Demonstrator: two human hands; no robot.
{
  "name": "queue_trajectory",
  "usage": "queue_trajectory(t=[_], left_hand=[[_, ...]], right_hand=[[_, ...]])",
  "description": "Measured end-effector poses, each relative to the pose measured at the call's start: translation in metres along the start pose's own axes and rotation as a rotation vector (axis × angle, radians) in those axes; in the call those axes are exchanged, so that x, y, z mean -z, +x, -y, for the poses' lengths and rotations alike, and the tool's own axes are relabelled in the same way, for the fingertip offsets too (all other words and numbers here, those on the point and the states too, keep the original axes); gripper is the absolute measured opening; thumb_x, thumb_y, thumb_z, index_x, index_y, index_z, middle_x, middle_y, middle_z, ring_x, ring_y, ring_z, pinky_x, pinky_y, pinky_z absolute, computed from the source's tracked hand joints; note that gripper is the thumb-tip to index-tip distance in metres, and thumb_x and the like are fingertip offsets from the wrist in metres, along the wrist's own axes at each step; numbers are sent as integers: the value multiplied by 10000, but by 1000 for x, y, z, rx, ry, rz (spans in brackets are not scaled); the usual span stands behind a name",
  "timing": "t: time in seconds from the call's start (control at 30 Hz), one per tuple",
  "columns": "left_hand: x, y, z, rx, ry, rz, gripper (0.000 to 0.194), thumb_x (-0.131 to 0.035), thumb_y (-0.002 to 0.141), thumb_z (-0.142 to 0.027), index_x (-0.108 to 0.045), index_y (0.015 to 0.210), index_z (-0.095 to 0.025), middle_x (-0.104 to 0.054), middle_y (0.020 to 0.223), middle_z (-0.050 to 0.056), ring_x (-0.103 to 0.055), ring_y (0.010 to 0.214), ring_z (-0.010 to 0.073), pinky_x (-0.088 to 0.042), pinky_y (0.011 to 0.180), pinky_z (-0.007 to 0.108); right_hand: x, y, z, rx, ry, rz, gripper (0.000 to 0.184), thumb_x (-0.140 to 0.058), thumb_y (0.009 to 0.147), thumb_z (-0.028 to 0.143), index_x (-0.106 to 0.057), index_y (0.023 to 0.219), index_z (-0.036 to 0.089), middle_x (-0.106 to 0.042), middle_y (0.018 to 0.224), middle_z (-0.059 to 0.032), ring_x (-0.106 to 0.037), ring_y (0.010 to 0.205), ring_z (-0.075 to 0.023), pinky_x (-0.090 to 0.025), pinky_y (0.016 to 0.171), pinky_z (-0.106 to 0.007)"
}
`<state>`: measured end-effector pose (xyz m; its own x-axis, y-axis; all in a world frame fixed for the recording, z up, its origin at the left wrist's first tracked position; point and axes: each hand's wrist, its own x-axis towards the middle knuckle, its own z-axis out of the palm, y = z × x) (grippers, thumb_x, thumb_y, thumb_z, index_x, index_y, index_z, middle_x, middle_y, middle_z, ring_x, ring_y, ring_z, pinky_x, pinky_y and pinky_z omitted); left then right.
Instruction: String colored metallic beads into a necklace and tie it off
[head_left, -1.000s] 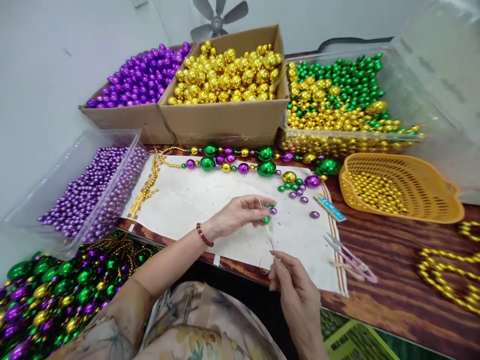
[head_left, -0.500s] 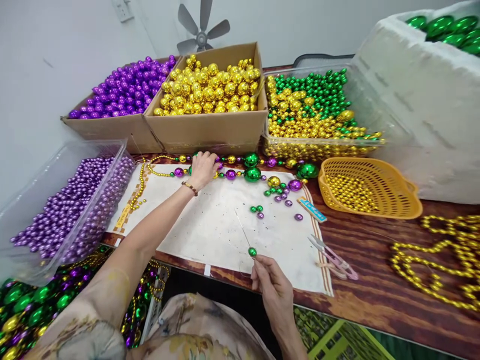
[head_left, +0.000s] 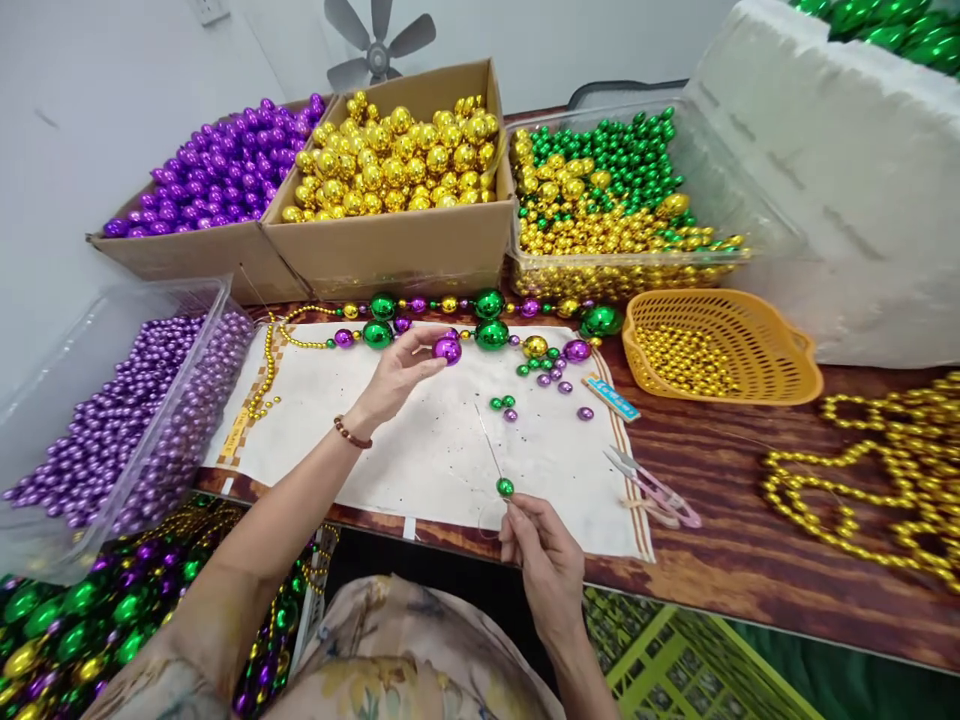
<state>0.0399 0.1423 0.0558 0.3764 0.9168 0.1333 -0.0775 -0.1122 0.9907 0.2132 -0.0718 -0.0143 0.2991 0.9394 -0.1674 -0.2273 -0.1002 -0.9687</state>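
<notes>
My left hand [head_left: 401, 375] is over the cloth, thumb and fingers pinching a shiny purple bead [head_left: 448, 350]. Behind it, a strand of green, gold and purple beads runs along the cloth's back edge, with a large green bead [head_left: 492, 334] in it. My right hand [head_left: 541, 550], near the front edge, pinches a long thin needle [head_left: 489, 440] that points up and away. One green bead [head_left: 505, 487] sits on the needle just above my fingertips. A thin thread loops beside those fingers. Loose small green and purple beads [head_left: 510, 414] lie on the white cloth [head_left: 420, 440].
Boxes of purple beads [head_left: 217, 170] and gold beads [head_left: 397, 150] stand behind, beside a clear bin [head_left: 630, 258] of green and gold ones. Lilac beads [head_left: 142, 410] fill a left bin. At right are an orange basket [head_left: 780, 350], thread snips [head_left: 660, 492] and gold strands [head_left: 885, 480].
My left hand has come back from the strand toward me, with a purple bead now in its fingertips. My right hand keeps the needle and green bead in nearly the same place.
</notes>
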Motion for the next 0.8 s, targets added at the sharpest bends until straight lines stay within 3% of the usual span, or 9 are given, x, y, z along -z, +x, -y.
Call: queue_trajectory(t=[0.13,0.23,0.37,0.5,0.67,0.8], left_hand=[[-21,-33,-5,135,-189,-7,386,-707,864,-395,-652,1230,-283,-669,1214,83,-662,1056,206,-529,945,394],[-31,-43,-4,116,-211,-85,352,-745,838,-367,-683,1173,-280,-674,1185,69,-651,1008,182,-546,869,342],[-41,-50,-5,-14,-158,-166,348,-790,810,-338,-709,1145,-287,-665,1166,51,-635,933,146,-554,810,295],[-45,-54,-9,-56,-88,-181,288,-777,828,-357,-740,1100,-270,-655,1134,54,-639,919,147,-564,842,309],[-48,-54,-12,-28,-215,-216,276,-807,797,-343,-753,1054,-258,-681,1095,48,-646,920,152,-564,845,319],[-51,-53,-23,85,-426,-229,280,-826,773,-339,-752,1025,-242,-710,1017,33,-675,872,152,-558,823,323]], right_hand=[[-2,-4,5,37,-27,-9,218,-638,942,400,-647,951,183,-571,618,30,-521,463,-96,-429,446,-211],[-3,-8,9,88,-53,6,179,-611,964,361,-645,963,185,-577,630,30,-528,466,-89,-434,462,-209],[-6,-14,10,149,-82,19,146,-581,985,320,-645,984,189,-581,631,34,-530,462,-84,-429,466,-207],[-8,-18,9,163,-103,22,134,-562,998,301,-640,997,192,-582,633,37,-527,460,-84,-430,468,-209],[-9,-22,5,164,-111,51,121,-548,1006,284,-628,1002,194,-573,629,41,-516,463,-79,-426,468,-200],[-12,-21,2,171,-128,72,121,-537,1011,276,-624,1009,192,-567,626,45,-510,458,-76,-425,468,-198]])
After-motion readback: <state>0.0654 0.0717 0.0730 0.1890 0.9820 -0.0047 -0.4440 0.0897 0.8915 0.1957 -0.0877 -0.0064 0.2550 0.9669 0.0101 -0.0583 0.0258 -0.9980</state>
